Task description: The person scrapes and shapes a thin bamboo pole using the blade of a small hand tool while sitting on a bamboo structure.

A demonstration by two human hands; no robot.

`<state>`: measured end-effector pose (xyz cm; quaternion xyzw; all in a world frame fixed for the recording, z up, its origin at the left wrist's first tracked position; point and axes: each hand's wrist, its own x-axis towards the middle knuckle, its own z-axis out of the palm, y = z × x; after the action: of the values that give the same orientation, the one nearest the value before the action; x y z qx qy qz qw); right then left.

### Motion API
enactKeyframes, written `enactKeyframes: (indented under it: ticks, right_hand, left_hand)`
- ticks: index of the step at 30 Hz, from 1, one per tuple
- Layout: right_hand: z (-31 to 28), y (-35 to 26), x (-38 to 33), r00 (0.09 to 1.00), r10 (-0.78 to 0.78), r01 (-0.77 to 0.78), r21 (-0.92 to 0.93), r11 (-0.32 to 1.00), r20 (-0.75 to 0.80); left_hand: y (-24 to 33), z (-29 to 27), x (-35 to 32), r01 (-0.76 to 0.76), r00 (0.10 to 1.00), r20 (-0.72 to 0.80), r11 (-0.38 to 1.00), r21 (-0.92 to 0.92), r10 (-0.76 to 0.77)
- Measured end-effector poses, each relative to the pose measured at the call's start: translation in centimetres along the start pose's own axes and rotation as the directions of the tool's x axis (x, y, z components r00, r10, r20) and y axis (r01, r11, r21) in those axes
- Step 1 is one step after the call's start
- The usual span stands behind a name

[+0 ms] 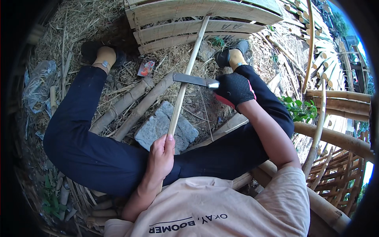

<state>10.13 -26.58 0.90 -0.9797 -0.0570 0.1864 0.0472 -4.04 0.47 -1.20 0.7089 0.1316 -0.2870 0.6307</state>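
My bare left hand (161, 153) is wrapped round the near end of a long, pale bamboo strip (191, 62). The strip slants up and away, and its far end reaches the slats of a wooden crate (169, 31). In a black and pink glove, my right hand (234, 90) grips a knife by its handle, which the fingers mostly hide. The broad, flat knife (190, 79) lies across the strip about midway along, with its blade pointing left. Below the strip, between my legs, sits a rough grey stone block (160, 125).
Two bamboo poles (138, 106) lie on the straw-covered ground left of the stone. A crumpled plastic bag (39, 85) is at far left, and a small red-and-white packet (146, 68) lies nearer. Stacked bamboo (325, 65) and a bamboo frame (339, 138) stand at right.
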Motion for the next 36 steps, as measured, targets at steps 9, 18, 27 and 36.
enactKeyframes:
  ticks: [9, 18, 27, 36]
  right_hand:
    - [0.5, -0.3, -0.7, 0.999, -0.014, 0.017, 0.077, 0.997, -0.043]
    - [1.3, -2.7, -2.6, 0.916, -0.394, 0.401, 0.183, 0.898, -0.074]
    - [-0.6, -0.8, 0.1, 0.999, -0.046, 0.047, 0.05, 0.998, -0.006]
    - [0.4, 1.6, 1.7, 0.996, 0.021, -0.017, 0.048, 0.999, -0.082]
  left_hand:
    - [1.3, 0.2, -0.3, 0.162, 0.985, 0.112, 0.928, -0.337, -0.131]
    - [2.4, 0.2, -0.9, 0.285, 0.958, 0.154, 0.864, -0.415, -0.242]
    - [1.9, 0.2, -1.0, 0.265, 0.961, 0.178, 0.887, -0.377, -0.212]
    - [1.8, -0.4, -0.9, 0.313, 0.942, 0.256, 0.847, -0.429, -0.218]
